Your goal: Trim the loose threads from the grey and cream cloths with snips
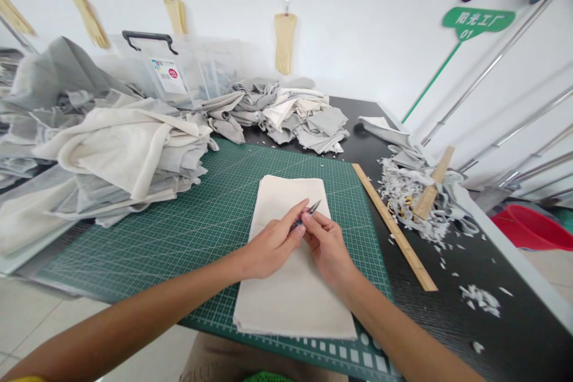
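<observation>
Both hands meet over a folded stack of cream cloth [277, 304] that lies lengthwise on the green cutting mat [215, 215]. Between the fingertips is a small pointed metal tool [314, 208], dark at its body, its tip pointing up and to the right. My left hand [273, 245] pinches its lower end between thumb and fingers. My right hand [329, 245] has thumb and fingers closed around it nearer the tip. Much of the tool is hidden by the fingers, so its exact kind is unclear.
A wooden ruler [394, 227] lies along the mat's right edge. Beyond it are cloth scraps [434, 221] with another wooden piece [433, 185]. Heaped cloth [120, 149] covers the left, more cloth [290, 110] the back, near a clear plastic box [201, 65]. A red bucket [532, 227] stands right.
</observation>
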`<state>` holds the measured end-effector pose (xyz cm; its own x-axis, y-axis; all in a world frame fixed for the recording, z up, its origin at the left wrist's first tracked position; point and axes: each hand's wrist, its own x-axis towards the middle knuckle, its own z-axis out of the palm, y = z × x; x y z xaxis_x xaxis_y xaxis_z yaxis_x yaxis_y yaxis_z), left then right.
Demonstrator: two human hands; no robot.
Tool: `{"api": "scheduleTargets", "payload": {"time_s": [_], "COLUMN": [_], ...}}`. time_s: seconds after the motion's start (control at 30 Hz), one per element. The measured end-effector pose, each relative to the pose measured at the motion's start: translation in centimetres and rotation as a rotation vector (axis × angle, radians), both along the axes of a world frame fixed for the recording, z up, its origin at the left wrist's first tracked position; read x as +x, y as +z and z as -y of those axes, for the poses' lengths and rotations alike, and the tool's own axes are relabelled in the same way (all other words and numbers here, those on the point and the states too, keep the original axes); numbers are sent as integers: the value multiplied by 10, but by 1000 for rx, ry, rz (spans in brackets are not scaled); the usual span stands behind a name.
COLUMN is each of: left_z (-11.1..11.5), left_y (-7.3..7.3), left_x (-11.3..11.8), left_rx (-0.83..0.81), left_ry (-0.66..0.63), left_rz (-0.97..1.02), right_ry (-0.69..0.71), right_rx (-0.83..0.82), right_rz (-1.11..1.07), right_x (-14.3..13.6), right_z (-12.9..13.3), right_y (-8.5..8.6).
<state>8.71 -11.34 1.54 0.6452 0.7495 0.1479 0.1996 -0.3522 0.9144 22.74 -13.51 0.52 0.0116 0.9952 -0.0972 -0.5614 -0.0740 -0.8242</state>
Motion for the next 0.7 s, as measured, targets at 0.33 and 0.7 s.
{"api": "scheduleTargets", "payload": {"time_s": [0.33,0.7], "left_z": [0,0], "left_y": [1,2], "left_x": [0,0], "left_rx": [4,18], "left_ry": [9,15], "left_rz": [7,-20], "right_ry": [-11,-19], "right_rx": [-4,-1], "right_rz": [4,-15], "right_x": [-1,-2], "right_z": [0,1], "right_y": [0,0]}}
